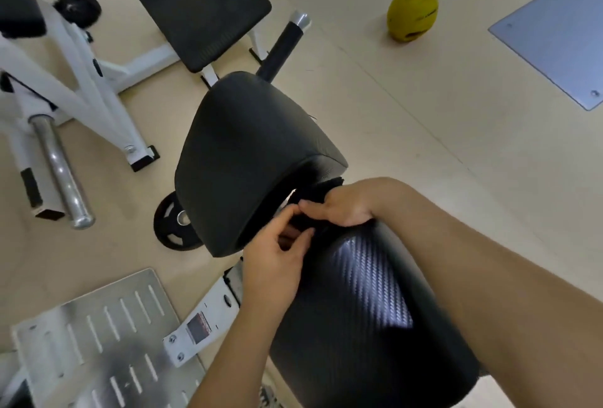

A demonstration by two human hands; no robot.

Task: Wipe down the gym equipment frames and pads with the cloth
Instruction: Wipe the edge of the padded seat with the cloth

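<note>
Beige floor; both hands grip black cloth between pads

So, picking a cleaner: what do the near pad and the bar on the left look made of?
The near pad: likely vinyl, woven carbon-pattern emboss, glossy glare patch. The bar: polished metal, probably chromed steel, judging by mirror-like highlights.
</note>
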